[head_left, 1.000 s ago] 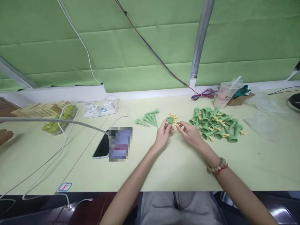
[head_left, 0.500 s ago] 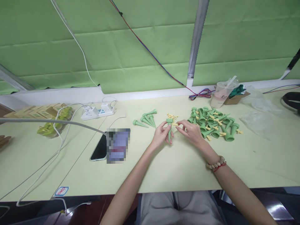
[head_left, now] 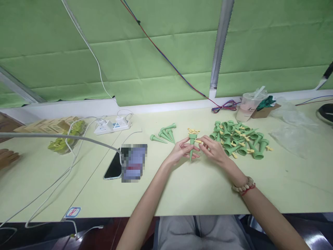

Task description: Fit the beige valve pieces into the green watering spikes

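Note:
Upright in my left hand (head_left: 180, 152) is a green plant watering spike (head_left: 192, 138), its wide cap up and its point down. My left fingers are wrapped round its upper body. A small yellow valve (head_left: 198, 141) sticks out from the spike's side, and my right hand (head_left: 213, 150) pinches its outer end. Behind the spike lies a small heap of loose yellow pieces (head_left: 193, 131). Several green spikes (head_left: 166, 133) without visible yellow valves lie left of my hands. To the right is a large pile of green spikes (head_left: 235, 137), many with yellow valves.
Left on the table lie a phone (head_left: 113, 166) and a blurred-out screen (head_left: 134, 163). Beyond are a power strip (head_left: 113, 127), cables, and a yellow-green bundle (head_left: 63, 142). A drink cup (head_left: 246, 107), small box (head_left: 266, 110) and plastic bags (head_left: 288, 139) stand right. A hand-like shape (head_left: 7, 158) shows far left.
The whole view has shifted slightly. Both hands still hold the spike and valve in nearly the same place; the right fingers have curled closer to the spike.

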Action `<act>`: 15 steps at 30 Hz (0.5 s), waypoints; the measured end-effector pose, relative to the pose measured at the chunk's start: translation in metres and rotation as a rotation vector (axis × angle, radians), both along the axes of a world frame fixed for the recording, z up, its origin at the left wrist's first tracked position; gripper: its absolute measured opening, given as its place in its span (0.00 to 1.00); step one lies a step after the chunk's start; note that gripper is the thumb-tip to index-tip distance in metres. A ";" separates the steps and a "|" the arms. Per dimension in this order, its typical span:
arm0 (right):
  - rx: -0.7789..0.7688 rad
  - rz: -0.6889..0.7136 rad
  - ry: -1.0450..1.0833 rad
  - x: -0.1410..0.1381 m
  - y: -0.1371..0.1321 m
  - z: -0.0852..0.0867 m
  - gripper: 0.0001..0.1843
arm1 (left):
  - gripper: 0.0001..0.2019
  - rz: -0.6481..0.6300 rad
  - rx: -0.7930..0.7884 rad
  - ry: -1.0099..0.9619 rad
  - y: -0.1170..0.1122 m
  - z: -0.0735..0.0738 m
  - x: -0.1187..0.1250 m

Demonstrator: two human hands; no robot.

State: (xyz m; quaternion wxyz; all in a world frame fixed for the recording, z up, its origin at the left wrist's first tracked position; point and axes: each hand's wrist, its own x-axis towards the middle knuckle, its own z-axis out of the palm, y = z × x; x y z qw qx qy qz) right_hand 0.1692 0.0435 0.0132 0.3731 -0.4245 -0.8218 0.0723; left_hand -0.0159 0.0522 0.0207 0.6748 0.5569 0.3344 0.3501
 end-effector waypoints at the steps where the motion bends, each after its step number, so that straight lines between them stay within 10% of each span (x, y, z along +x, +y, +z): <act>1: 0.012 0.005 -0.008 0.001 0.001 0.000 0.16 | 0.31 -0.005 0.014 0.014 0.000 0.002 -0.001; 9: 0.024 0.068 0.087 -0.003 0.000 -0.003 0.20 | 0.28 0.035 0.142 0.108 -0.006 0.008 0.004; 15: -0.529 0.155 0.644 -0.029 -0.005 -0.005 0.27 | 0.24 0.210 0.310 0.076 -0.001 -0.001 0.008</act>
